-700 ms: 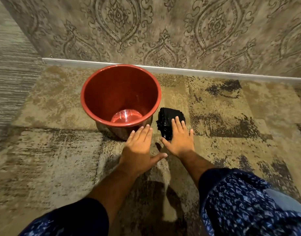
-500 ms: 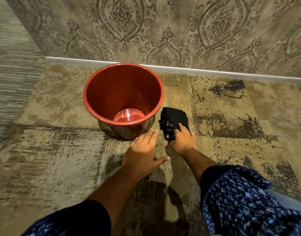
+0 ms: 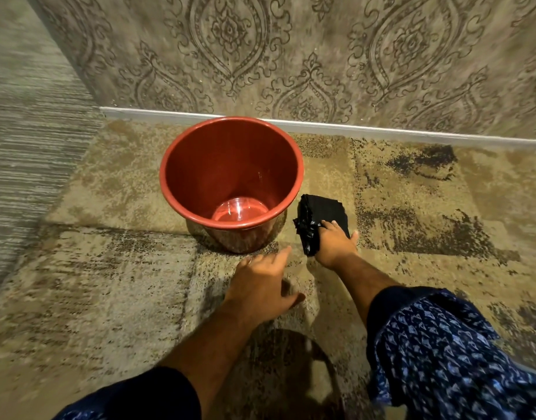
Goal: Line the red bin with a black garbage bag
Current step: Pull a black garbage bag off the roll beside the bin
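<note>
A round red bin (image 3: pixel 200 165) stands upright on the carpet near the wall, with nothing inside it. Just right of its base lies a folded black garbage bag (image 3: pixel 321 210). My right hand (image 3: pixel 334 245) has its fingers curled around the bag's near edge, which is bunched up in the grip. My left hand (image 3: pixel 260 286) hovers over the carpet in front of the bin, fingers spread, holding nothing.
A patterned wall (image 3: pixel 291 56) with a white baseboard (image 3: pixel 381 130) runs right behind the bin. Mottled beige and dark carpet (image 3: pixel 109 283) spreads around; a striped grey floor strip (image 3: pixel 24 147) lies to the left. My blue patterned sleeve (image 3: pixel 442 344) fills the lower right.
My right hand went from lying flat on the bag to curling shut on its near edge. My left hand drew back slightly from the bin's base.
</note>
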Demonstrator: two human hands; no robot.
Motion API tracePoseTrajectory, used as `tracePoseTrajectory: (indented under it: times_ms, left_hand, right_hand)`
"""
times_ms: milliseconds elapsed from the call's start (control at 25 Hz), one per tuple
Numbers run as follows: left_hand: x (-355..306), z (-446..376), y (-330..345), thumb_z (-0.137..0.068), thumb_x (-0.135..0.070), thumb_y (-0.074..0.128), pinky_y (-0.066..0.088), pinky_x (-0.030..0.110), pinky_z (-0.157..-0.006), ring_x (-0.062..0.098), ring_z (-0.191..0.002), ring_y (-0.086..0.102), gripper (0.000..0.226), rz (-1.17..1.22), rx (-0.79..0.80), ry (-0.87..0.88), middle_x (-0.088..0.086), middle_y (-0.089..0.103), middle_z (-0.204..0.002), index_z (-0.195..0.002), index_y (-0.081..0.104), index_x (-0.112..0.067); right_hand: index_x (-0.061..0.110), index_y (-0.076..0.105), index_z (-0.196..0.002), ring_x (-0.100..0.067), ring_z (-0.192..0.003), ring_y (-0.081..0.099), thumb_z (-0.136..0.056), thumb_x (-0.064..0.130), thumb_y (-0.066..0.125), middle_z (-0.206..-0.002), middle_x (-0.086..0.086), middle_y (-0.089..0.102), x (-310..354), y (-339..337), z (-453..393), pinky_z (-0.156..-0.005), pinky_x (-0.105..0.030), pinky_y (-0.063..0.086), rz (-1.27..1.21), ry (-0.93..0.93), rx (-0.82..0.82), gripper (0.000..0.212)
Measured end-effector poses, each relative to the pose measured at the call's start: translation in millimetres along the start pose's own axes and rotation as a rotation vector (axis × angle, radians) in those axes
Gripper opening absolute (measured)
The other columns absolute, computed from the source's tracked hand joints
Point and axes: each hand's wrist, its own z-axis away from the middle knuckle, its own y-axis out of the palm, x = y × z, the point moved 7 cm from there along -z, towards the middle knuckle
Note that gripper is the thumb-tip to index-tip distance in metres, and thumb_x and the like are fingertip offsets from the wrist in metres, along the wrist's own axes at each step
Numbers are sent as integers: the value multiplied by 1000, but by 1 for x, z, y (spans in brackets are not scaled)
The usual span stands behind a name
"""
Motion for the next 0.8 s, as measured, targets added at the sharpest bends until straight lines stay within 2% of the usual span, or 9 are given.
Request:
tracePoseTrajectory:
  times_ms: [120,200,280,400,520,640,720,800]
  left_hand:
    - [0,-7,-3,-82,-74,63,45,45,-113,21,-129,61,91,-10,47,7,-2,66,-140,-156,39,-26]
    - [-2,-13,-10,-84,-73,63,49,40,-106,20,-123,61,80,-41,49,24,-3,65,-135,-146,48,-25]
    - [-7,-19,-18,-85,-73,63,51,40,-103,20,-124,60,76,-27,74,21,-3,63,-136,-143,50,-26]
    - [-11,-30,-25,-84,-74,61,51,42,-104,20,-130,57,77,84,131,-32,-3,60,-143,-146,50,-29]
    - [-11,-38,-28,-82,-72,64,54,43,-104,19,-128,60,80,272,151,-125,-2,60,-147,-146,53,-26]
    - [-17,-40,-32,-85,-60,73,56,38,-102,16,-113,69,71,456,153,-175,-1,65,-142,-143,58,-22]
    - [-20,-38,-30,-86,-54,77,55,38,-104,14,-113,68,67,540,157,-208,-2,67,-139,-143,59,-23]
    - [-22,-37,-25,-85,-51,79,53,40,-109,16,-121,66,67,613,168,-240,-1,68,-139,-142,59,-23]
  right_hand:
    - [18,56,-150,-25,-154,39,-92,12,65,-163,-2,47,-3,-20,1,-122,-76,2,-82,-11,-124,59]
    - [17,66,-141,-30,-137,59,-89,1,63,-148,-3,63,-5,-47,5,-126,-70,19,-149,-16,-318,55]
    - [15,73,-132,-30,-123,69,-91,0,68,-135,-5,73,-11,-81,12,-120,-57,42,-245,-18,-488,44]
    - [16,78,-123,-23,-119,71,-95,2,70,-129,-5,76,-18,-131,22,-111,-40,54,-411,-20,-612,32]
    - [21,78,-109,-18,-109,72,-95,-1,65,-117,0,78,-30,-177,32,-102,-39,60,-555,0,-698,29]
    - [27,71,-99,-17,-98,71,-93,-3,63,-106,5,75,-42,-221,46,-94,-40,62,-586,-24,-768,32]
    - [29,66,-102,-14,-92,70,-94,-1,63,-104,6,73,-46,-242,60,-89,-37,61,-616,-55,-803,31]
    - [28,67,-114,-3,-87,67,-94,0,65,-103,7,71,-47,-255,75,-86,-29,61,-681,-89,-841,35]
